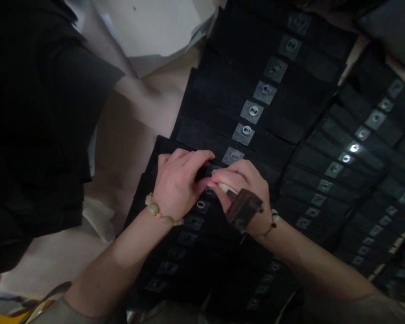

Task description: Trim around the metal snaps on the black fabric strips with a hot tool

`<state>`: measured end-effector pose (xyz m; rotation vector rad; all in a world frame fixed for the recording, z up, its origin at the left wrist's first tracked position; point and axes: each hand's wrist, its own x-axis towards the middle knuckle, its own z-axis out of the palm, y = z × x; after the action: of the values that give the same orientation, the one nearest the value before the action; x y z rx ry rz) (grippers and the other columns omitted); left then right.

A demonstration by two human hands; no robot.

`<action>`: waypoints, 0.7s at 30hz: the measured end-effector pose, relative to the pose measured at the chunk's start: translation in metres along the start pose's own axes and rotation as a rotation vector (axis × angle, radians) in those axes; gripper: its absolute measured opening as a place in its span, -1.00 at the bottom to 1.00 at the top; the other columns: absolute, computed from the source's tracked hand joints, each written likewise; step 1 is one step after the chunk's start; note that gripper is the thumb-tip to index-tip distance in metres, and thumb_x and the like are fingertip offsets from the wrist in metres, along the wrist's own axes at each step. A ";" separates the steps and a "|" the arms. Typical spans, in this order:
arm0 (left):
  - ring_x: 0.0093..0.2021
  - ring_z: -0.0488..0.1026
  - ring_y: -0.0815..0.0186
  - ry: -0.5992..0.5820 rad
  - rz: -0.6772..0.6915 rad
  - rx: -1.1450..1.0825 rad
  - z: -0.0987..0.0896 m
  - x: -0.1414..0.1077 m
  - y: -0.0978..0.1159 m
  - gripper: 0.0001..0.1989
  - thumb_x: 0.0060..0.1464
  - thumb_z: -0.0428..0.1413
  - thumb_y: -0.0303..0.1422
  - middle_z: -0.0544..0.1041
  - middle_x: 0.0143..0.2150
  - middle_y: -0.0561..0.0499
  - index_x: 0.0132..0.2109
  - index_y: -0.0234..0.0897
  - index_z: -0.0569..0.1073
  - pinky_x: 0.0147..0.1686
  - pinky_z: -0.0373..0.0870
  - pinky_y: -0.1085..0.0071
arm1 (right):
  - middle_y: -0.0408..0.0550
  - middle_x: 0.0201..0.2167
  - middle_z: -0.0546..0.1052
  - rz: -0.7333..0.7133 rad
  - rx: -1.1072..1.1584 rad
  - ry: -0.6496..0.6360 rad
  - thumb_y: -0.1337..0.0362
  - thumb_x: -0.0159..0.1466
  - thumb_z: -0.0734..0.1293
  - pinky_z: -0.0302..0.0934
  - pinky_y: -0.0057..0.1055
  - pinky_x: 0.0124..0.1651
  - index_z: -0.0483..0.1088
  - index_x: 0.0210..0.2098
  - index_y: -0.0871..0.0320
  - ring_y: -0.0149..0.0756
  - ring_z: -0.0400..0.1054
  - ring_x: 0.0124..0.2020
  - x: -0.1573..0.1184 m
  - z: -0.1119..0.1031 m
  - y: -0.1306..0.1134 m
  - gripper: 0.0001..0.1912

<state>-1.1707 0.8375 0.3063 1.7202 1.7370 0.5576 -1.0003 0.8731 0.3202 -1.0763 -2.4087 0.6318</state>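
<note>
In the head view, a black strip (pixel 205 173) is held between the two hands, at the near part of an overlapping row of black strips (pixel 209 135), on which grey tags (pixel 253 111) with round eyelets are set. The left hand (pixel 178 184) is curved over it from the left, a beaded bracelet (pixel 161 210) being worn at the wrist. The right hand (pixel 239 180) is angled in from the right, a pale sliver (pixel 227 189) being pressed under its fingers, with a dark rectangular piece (pixel 244 209) seen over the wrist. Both grips are closed on the strip
</note>
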 end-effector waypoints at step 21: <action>-0.10 0.43 0.16 0.090 0.084 0.130 0.007 0.037 0.031 -0.85 0.23 0.17 -0.21 0.64 -0.17 0.04 -0.11 -0.01 0.63 -0.16 0.20 0.16 | -0.16 -0.33 0.53 0.162 0.359 0.454 0.37 0.30 0.40 0.40 -0.33 -0.28 0.43 -0.20 0.06 -0.34 0.48 -0.30 -0.006 -0.013 0.056 -0.89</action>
<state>-1.1418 0.8747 0.3171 1.8918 1.8046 0.5785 -0.9570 0.9047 0.2977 -1.1208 -1.7575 0.7452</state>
